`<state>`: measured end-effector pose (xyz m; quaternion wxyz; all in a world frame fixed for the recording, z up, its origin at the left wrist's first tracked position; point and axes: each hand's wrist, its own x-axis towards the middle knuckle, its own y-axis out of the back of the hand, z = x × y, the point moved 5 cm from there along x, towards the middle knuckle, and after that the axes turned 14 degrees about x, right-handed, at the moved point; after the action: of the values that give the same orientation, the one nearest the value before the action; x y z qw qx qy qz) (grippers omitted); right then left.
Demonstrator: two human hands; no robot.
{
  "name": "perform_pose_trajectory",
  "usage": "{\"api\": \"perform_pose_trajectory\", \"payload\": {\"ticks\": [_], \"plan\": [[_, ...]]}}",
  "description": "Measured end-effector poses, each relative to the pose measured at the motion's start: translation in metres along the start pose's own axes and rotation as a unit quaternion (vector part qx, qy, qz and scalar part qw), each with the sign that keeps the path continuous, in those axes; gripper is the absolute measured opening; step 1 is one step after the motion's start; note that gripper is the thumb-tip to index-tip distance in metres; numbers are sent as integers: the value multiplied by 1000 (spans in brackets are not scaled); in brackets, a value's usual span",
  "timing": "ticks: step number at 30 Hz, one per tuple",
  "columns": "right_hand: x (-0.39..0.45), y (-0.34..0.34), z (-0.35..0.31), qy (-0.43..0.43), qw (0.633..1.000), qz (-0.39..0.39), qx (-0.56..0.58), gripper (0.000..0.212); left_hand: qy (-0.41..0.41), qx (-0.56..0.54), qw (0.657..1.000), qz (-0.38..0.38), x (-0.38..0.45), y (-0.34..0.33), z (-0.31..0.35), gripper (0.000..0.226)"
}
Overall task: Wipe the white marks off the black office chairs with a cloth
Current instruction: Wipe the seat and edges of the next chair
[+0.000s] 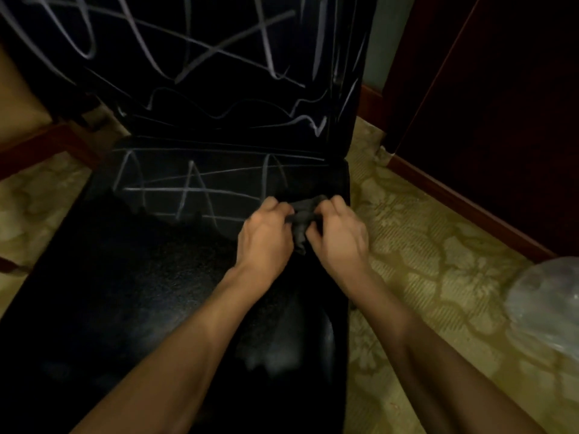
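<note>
1. Both bare forearms reach in from the near edge; the left hand (pixel 266 233) and right hand (pixel 340 236) curl their fingers round a bunched dark grey cloth (pixel 302 214), gripping it between them.
2. That cloth sits over the right rear of the black office chair's seat (pixel 141 277).
3. White scribbled marks (pixel 188 189) cross the seat's rear and the backrest (pixel 219 57).
4. Patterned yellow-green carpet (pixel 423 261) lies beside it.

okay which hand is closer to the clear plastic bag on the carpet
Right. The right hand grips the cloth over the seat's right side, with carpet between it and the plastic bag; the left hand sits farther away on the cloth's other side.
</note>
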<state>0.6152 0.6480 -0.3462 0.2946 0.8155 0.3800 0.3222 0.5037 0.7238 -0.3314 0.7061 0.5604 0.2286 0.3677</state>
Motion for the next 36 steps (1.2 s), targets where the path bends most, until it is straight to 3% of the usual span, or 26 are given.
{"api": "perform_pose_trajectory", "payload": {"ticks": [6, 11, 18, 23, 30, 36], "plan": [[-64, 12, -17, 2, 1000, -11, 23, 15, -35, -8, 999, -39, -55, 15, -3, 18], [-120, 19, -19, 5, 994, 7, 112, 16, -49, -24, 995, -84, -109, 19, 0, 25], [-81, 45, 43, -102, 981, 125, 104, 13, -87, -36, 995, -40, -38, -9, 70, 15], [-82, 49, 49, -144, 974, 154, 85, 13, -99, -37, 994, -38, -36, -9, 83, 14], [-124, 28, -14, -33, 996, 11, 78, 22, -60, -53, 995, -63, -112, 15, 16, 22], [-43, 2, -24, 16, 999, -35, -14, 13, 17, -17, 1000, -5, -50, 17, -5, 15]]}}
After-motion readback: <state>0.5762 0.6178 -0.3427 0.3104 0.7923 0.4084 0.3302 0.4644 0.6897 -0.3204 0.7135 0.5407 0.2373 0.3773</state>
